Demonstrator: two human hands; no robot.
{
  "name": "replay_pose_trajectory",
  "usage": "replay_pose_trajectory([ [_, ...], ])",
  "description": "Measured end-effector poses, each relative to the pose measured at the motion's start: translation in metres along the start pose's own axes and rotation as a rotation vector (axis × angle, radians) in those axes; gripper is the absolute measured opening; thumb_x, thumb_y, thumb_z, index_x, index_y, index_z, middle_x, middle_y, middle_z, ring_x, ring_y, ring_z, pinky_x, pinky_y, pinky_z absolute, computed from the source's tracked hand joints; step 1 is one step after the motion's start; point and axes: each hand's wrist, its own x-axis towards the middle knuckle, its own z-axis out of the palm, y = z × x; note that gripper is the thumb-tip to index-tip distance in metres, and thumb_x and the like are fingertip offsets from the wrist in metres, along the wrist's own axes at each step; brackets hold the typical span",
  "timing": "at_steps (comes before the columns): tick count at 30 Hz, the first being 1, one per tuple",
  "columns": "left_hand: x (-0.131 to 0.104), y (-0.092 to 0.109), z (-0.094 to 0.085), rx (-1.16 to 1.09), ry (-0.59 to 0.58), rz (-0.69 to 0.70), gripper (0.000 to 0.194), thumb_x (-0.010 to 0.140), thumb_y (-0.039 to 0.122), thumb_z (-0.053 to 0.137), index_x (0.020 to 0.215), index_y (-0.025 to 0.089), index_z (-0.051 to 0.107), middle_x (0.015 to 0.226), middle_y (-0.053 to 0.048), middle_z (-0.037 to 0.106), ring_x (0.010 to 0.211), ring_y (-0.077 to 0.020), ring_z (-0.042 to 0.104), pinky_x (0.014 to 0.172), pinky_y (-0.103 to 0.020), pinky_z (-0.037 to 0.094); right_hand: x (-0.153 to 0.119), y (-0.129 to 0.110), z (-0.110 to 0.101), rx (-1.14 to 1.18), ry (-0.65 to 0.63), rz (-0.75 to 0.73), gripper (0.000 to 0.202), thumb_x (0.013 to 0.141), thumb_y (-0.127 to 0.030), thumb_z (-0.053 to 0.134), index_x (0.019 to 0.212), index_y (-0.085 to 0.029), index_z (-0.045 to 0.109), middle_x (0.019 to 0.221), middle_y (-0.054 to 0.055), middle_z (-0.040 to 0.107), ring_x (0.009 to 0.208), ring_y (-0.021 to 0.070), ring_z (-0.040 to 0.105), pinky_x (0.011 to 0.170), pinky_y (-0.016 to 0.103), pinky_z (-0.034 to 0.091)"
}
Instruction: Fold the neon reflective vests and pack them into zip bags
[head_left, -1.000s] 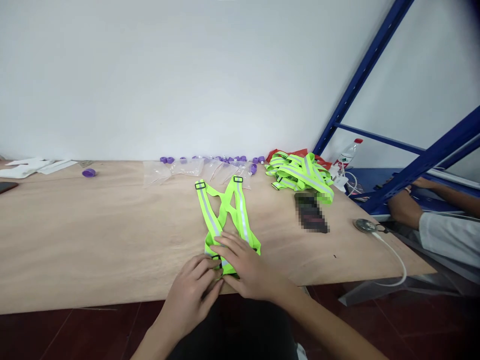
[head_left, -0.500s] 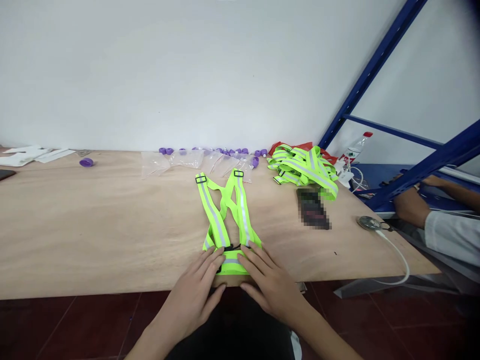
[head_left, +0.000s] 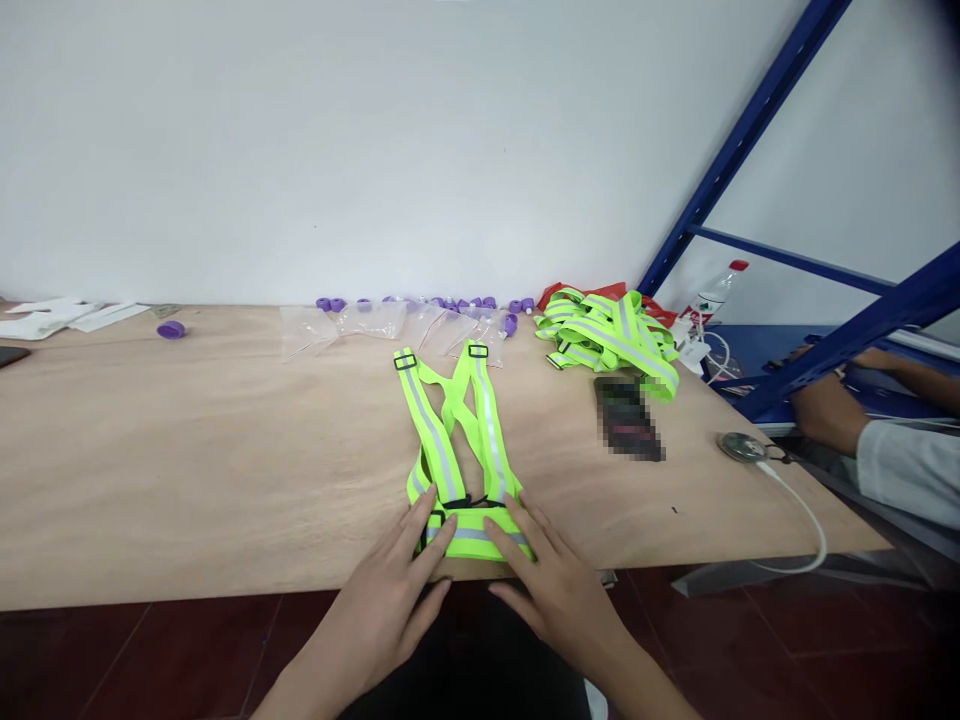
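Note:
A neon yellow-green harness (head_left: 489, 430) with grey reflective stripes and black buckles lies spread on the wooden table, its waist band near the front edge. My left hand (head_left: 401, 580) rests with fingers apart on the left end of that band, beside a black buckle. On the band's right part lie the spread fingers of my right hand (head_left: 547, 570). Both palms are toward the table edge, and neither hand grasps anything.
A heap of similar straps (head_left: 619, 335) lies at the back right, near a blurred dark object (head_left: 628, 420). Clear bags (head_left: 371, 320) and purple caps line the wall. A round device (head_left: 742, 447) with a white cable, a blue frame (head_left: 799, 265) and another person's arm (head_left: 832, 410) are at right.
The fingers of both hands have spread wider and shifted slightly outward on the band, uncovering more of it and the left buckle.

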Motion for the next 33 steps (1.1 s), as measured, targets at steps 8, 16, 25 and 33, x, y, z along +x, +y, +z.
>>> replay_pose_trajectory([
  [8, 0.001, -0.001, -0.004, 0.014, 0.050, 0.048, 0.037, 0.098, 0.018, 0.048, 0.134, 0.020, 0.055, 0.142, -0.017, 0.058, 0.125, -0.0310, 0.063, 0.094, -0.044, 0.061, -0.006, 0.000, -0.005, 0.006, 0.158, -0.069, 0.033, 0.097, -0.019, 0.055, 0.127, -0.019, 0.067, 0.127, 0.011, 0.072, 0.120, 0.0273, 0.067, 0.093, 0.039, 0.061],
  [16, 0.007, -0.006, -0.011, 0.000, 0.114, 0.097, 0.030, 0.101, 0.030, 0.048, 0.128, 0.022, 0.059, 0.124, -0.012, 0.072, 0.099, -0.0265, 0.075, 0.078, -0.038, 0.064, 0.001, 0.010, -0.012, 0.160, 0.122, -0.048, 0.027, 0.102, -0.027, 0.048, 0.120, -0.018, 0.066, 0.119, 0.009, 0.075, 0.110, 0.0221, 0.071, 0.097, 0.037, 0.060],
  [25, 0.048, -0.016, -0.027, -0.225, -0.065, -0.152, 0.031, 0.104, 0.037, 0.039, 0.110, 0.021, 0.065, 0.095, -0.006, 0.076, 0.081, -0.0237, 0.071, 0.069, -0.032, 0.049, 0.041, 0.033, -0.013, 0.470, 0.089, 0.178, 0.020, 0.100, -0.027, 0.049, 0.103, -0.021, 0.068, 0.109, 0.010, 0.070, 0.108, 0.0247, 0.063, 0.094, 0.042, 0.055],
  [33, 0.087, -0.036, -0.018, -0.521, -0.090, -0.374, 0.038, 0.103, 0.043, 0.034, 0.076, 0.021, 0.050, 0.068, 0.000, 0.057, 0.065, -0.0189, 0.056, 0.063, -0.029, 0.037, 0.076, 0.057, 0.005, 0.512, -0.081, 0.267, 0.022, 0.100, -0.029, 0.050, 0.088, -0.019, 0.064, 0.104, 0.008, 0.067, 0.101, 0.0228, 0.061, 0.093, 0.040, 0.050],
])
